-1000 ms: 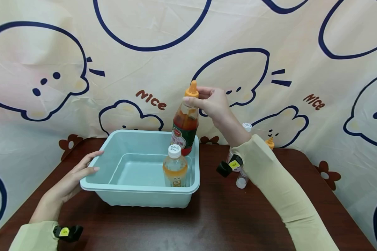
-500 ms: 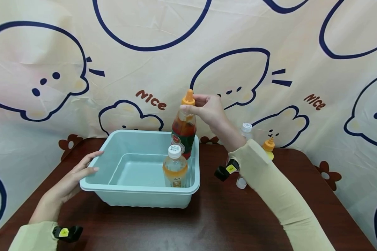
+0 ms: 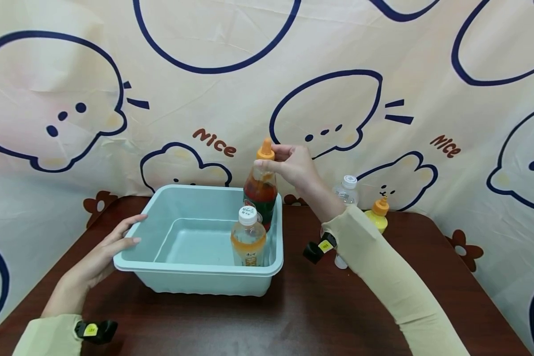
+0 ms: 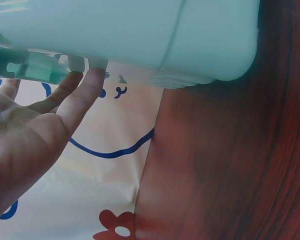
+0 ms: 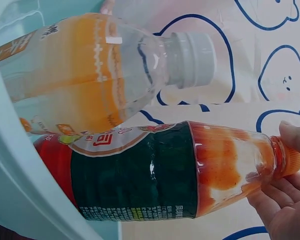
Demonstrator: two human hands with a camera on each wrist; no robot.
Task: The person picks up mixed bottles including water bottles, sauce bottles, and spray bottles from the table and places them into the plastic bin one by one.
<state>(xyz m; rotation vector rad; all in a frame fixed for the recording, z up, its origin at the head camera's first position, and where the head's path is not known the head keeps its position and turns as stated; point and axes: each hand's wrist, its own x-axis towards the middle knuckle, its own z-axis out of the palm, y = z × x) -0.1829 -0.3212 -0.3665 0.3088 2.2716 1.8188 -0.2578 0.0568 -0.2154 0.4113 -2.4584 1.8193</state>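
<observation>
In the head view my right hand (image 3: 293,165) pinches a ketchup bottle (image 3: 260,190) just below its orange nozzle cap. The bottle stands nearly upright, its lower end inside the right end of a light-blue plastic tub (image 3: 196,269). A clear drink bottle (image 3: 248,242) with a white cap and orange band stands in front of it in the tub, hiding part of its base. The right wrist view shows the ketchup's dark green label (image 5: 135,175) beside the drink bottle (image 5: 85,75). My left hand (image 3: 93,259) touches the tub's left rim with extended fingers (image 4: 85,95).
Right of the tub, a clear white-capped bottle (image 3: 347,192) and a yellow bottle with an orange nozzle cap (image 3: 378,215) stand on the dark wood table (image 3: 293,316), partly behind my right arm. A printed curtain (image 3: 231,99) hangs behind the table.
My right hand has lowered the ketchup bottle deeper into the tub and slightly left. More of the yellow bottle shows past the right sleeve. My left hand and the tub stay in place.
</observation>
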